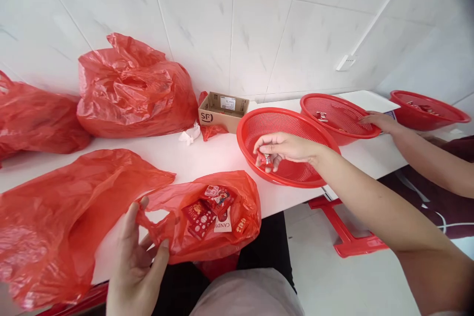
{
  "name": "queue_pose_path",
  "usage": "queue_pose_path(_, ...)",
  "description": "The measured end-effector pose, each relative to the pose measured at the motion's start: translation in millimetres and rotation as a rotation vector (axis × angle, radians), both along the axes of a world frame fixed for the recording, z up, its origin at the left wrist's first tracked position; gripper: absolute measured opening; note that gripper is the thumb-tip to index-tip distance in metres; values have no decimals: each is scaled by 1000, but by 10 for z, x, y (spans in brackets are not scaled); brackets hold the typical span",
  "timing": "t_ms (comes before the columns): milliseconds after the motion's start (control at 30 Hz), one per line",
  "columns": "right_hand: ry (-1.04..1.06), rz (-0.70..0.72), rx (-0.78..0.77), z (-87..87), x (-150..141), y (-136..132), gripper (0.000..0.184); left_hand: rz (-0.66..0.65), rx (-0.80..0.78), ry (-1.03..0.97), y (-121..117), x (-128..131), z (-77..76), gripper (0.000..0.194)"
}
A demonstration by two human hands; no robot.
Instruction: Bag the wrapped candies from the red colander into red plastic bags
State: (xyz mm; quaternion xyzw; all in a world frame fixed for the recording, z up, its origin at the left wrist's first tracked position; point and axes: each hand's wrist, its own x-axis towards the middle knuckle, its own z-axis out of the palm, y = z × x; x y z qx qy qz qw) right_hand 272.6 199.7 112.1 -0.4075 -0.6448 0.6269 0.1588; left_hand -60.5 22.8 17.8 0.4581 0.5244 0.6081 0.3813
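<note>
**Red bags, red baskets, white everything else**

Closest to us, our left hand (135, 261) pinches the handle of the open red bag (215, 217) at 6 o'clock, fingers narrow around the plastic. Inside we can read "CANDY" on one packet (223, 222). Our right hand (283, 150) grips a small wrapped candy (265, 159) over the red mesh basket (285, 145) at 3 o'clock. White table (207, 158), white tiled wall (237, 24). At 12, a cardboard box (222, 111) marked "SF". Someone else's hand (379, 121) touches a second basket (338, 116).
</note>
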Motion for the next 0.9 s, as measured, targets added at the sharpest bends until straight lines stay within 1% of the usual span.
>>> queue_pose_path(67, 15, 68, -1, 32, -183, -113, 28, -10, -9, -2, -3, -2, 0, 76)
queue_pose_path(100, -11, 75, 38, 34, -268, -176, 28, -12, -19, -2, -8, -4, 0, 77)
queue_pose_path(133, -60, 61, 118, 33, -349, -247, 29, -13, -25, 0, -16, -7, 0, 77)
queue_pose_path(167, -129, 38, 237, 29, -424, -326, 30, -12, -26, 3, -25, -10, -2, 77)
queue_pose_path(233, -289, 26, 513, 17, -561, -510, 31, -6, -16, 11, -44, -16, -7, 78)
queue_pose_path(267, -354, 70, 614, 4, -621, -609, 31, -4, -10, 12, -53, -17, -10, 78)
queue_pose_path(300, -406, 149, 669, -17, -674, -708, 31, -5, -4, 11, -59, -17, -14, 79)
queue_pose_path(367, -521, 356, 690, -97, -750, -879, 31, -7, 4, 5, -64, -19, -22, 79)
queue_pose_path(400, -608, 442, 697, -156, -768, -941, 31, -9, 3, 1, -63, -25, -27, 79)
queue_pose_path(433, -719, 497, 717, -223, -772, -983, 31, -10, 3, -5, -60, -35, -33, 78)
queue_pose_path(467, -843, 522, 749, -295, -763, -1006, 30, -6, 4, -9, -58, -52, -40, 78)
queue_pose_path(533, -1059, 508, 807, -428, -713, -1008, 27, 15, -14, 3, -55, -106, -56, 79)
queue_pose_path(567, -1130, 490, 826, -478, -681, -996, 25, 28, -34, 21, -56, -143, -61, 81)
queue_pose_path(633, -1205, 461, 853, -528, -618, -970, 26, 62, -79, 73, -59, -225, -53, 82)
queue_pose_path(700, -1239, 439, 863, -494, -575, -958, 28, 70, -144, 124, -56, -311, -8, 80)
queue_pose_path(767, -1228, 432, 831, -368, -552, -958, 22, 68, -215, 167, -35, -397, 74, 71)
queue_pose_path(833, -1083, 392, 832, -160, -537, -955, 19, 54, -314, 220, 9, -479, 181, 59)
queue_pose_path(867, -960, 333, 868, -36, -528, -947, 20, 44, -351, 245, 39, -515, 239, 52)
queue_pose_path(900, -811, 245, 935, 92, -518, -935, 22, 38, -361, 249, 74, -547, 299, 46)
